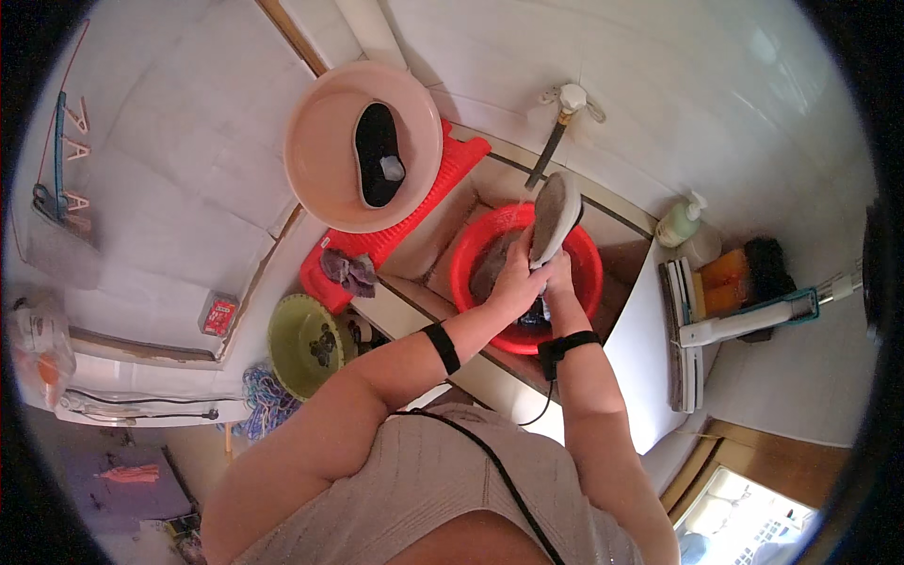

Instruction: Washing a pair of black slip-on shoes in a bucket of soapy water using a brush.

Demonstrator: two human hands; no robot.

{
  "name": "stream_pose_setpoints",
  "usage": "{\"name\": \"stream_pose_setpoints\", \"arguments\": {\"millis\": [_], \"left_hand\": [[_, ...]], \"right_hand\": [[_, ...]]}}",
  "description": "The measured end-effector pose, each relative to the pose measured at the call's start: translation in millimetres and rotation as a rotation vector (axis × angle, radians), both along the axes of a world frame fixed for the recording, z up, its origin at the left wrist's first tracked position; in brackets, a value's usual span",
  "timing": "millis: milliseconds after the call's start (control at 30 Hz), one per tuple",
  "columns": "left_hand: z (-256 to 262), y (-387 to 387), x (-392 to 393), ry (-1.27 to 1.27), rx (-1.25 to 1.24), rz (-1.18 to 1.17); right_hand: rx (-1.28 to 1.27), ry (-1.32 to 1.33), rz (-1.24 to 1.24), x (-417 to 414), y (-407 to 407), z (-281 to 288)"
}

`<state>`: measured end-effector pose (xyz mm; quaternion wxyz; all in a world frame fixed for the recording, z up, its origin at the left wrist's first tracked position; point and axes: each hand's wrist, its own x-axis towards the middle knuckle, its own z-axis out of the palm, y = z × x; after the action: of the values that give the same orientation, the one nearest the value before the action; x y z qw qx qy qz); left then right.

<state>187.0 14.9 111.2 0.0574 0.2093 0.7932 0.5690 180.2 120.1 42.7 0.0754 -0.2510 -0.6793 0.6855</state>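
Over a red plastic basin (462, 300) in the sink, I hold a shoe (558, 215) upright, its grey sole with a white edge showing. My left hand (521, 277) grips the shoe's lower end from the left. At the same end, my right hand (559, 274) is closed from the right, its fingers partly hidden. Greyish water (487, 272) lies in the basin, along with something dark (533, 312) half hidden beneath my hands. Just past the shoe hangs the dark spout of a tap (548, 152).
A pink basin (318, 162) holding a dark shoe (378, 152) rests on a red ribbed plastic board (424, 212) at left. A grey-purple cloth (349, 272) lies on the board's near end. Below is a green basin (289, 353). A pump bottle (679, 222) stands at right, near a white panel (639, 353).
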Motion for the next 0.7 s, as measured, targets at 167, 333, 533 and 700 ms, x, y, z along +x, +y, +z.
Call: {"name": "stream_pose_setpoints", "arguments": {"millis": [167,333,533,700], "left_hand": [[17.5,-2.8,-30.8,-0.321,0.015,0.052],[6.1,-111.3,-165.6,-0.038,0.271,0.266],[22.4,-147.9,-269.1,-0.061,0.218,0.441],[-20.8,-187.2,-360.7,-0.073,0.217,0.527]], "right_hand": [[0.274,0.201,-0.095,-20.3,27.0,-29.3],[-0.067,0.015,-0.034,-1.3,2.6,-2.1],[-0.044,-0.23,-0.144,57.6,38.2,-43.2],[-0.125,-0.254,-0.189,69.4,31.4,-47.3]]}}
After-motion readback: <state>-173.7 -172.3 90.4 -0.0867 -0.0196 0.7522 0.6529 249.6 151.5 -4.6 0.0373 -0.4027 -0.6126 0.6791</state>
